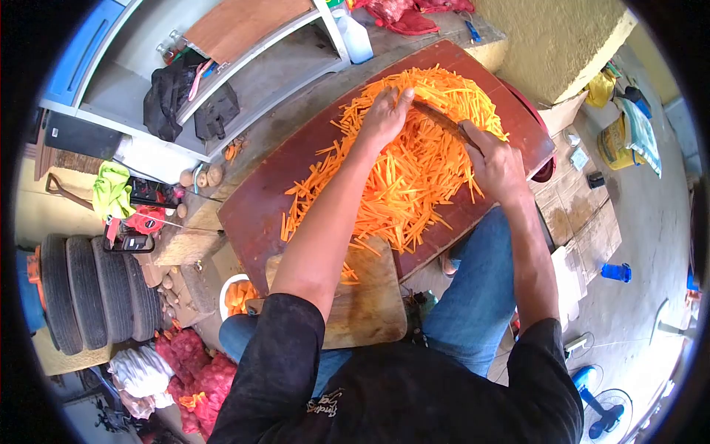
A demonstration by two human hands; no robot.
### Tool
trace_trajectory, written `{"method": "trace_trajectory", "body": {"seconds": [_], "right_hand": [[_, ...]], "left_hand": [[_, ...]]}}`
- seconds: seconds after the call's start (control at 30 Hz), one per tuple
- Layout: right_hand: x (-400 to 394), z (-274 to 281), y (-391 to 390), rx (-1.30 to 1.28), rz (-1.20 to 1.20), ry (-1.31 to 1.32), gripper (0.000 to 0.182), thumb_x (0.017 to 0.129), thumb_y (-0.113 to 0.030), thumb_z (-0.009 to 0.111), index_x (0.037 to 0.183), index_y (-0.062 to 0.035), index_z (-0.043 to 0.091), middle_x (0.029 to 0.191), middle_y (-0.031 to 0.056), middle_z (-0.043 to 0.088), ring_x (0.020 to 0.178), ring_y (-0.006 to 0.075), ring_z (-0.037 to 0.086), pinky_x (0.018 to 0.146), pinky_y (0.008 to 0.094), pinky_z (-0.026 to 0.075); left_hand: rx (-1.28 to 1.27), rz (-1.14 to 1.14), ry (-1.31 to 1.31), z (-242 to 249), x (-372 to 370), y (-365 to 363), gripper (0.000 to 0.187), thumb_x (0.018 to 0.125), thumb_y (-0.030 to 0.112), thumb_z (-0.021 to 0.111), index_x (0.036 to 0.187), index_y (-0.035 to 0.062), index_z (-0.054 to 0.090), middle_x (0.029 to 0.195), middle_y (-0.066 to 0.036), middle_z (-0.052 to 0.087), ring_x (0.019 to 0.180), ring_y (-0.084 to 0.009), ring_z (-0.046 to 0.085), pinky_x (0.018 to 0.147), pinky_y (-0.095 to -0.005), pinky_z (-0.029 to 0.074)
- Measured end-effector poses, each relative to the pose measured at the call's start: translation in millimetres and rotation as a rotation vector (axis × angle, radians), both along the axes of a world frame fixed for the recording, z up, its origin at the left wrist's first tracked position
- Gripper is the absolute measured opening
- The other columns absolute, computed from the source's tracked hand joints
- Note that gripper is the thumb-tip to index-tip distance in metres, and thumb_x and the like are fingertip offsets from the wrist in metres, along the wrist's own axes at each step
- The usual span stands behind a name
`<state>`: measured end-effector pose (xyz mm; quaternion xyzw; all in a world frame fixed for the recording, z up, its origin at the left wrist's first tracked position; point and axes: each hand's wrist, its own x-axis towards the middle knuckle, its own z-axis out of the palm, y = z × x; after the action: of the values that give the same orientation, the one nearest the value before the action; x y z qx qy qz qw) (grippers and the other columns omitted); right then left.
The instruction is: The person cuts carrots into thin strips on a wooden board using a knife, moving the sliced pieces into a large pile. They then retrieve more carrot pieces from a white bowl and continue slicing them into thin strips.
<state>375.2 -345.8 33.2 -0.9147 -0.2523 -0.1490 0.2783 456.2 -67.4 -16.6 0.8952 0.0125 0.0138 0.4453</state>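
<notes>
Orange carrot strips under flattened left fingers.

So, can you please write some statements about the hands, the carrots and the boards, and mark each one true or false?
1. The left hand rests on the pile of carrot strips. True.
2. The right hand holds a knife. True.
3. The carrot strips lie on a blue tray. False: they lie on a dark red board.
4. A smaller wooden cutting board sits nearer the person than the pile. True.
5. The smaller board is heaped with carrot strips. False: only a few strips lie on it.
6. The tyres are on the person's right. False: they are on the left.
</notes>
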Motion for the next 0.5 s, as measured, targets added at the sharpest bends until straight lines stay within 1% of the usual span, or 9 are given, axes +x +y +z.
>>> {"method": "trace_trajectory", "body": {"seconds": [0.13,0.23,0.3,0.5], "right_hand": [[9,1,-6,-0.027,-0.022,0.004,0.043,0.103,-0.017,0.07,0.146,-0.0151,0.067,0.106,0.018,0.078,0.093,0.0413,0.077,0.077,0.0529,0.063],[14,-4,-10,-0.023,-0.048,0.01,0.044,0.103,-0.017,0.069,0.146,-0.0167,0.067,0.108,0.0171,0.078,0.094,0.0407,0.077,0.079,0.0531,0.063],[16,-4,-9,-0.034,-0.072,0.024,0.044,0.103,-0.018,0.069,0.147,-0.0179,0.066,0.109,0.0165,0.078,0.095,0.0406,0.077,0.079,0.0534,0.063],[17,-4,-8,-0.041,-0.096,-0.002,0.042,0.103,-0.02,0.07,0.145,-0.0184,0.068,0.106,0.0156,0.079,0.095,0.0396,0.078,0.077,0.0526,0.063]], "left_hand": [[0.024,0.014,-0.016,3,9,-11,0.117,0.102,0.093,0.03,0.164,-0.0043,0.051,0.175,-0.032,0.039,0.165,-0.0432,0.034,0.135,-0.0504,0.03],[-0.029,-0.031,0.019,2,24,-14,0.116,0.103,0.092,0.031,0.164,-0.0055,0.05,0.174,-0.032,0.039,0.165,-0.0436,0.035,0.135,-0.0499,0.031],[-0.03,0.005,0.011,1,25,-19,0.116,0.103,0.092,0.032,0.164,-0.0058,0.05,0.174,-0.033,0.04,0.165,-0.0439,0.035,0.135,-0.0496,0.031],[-0.043,-0.011,0.055,1,34,-18,0.115,0.104,0.091,0.033,0.164,-0.0057,0.049,0.175,-0.032,0.038,0.165,-0.0441,0.035,0.135,-0.0499,0.03]]}}
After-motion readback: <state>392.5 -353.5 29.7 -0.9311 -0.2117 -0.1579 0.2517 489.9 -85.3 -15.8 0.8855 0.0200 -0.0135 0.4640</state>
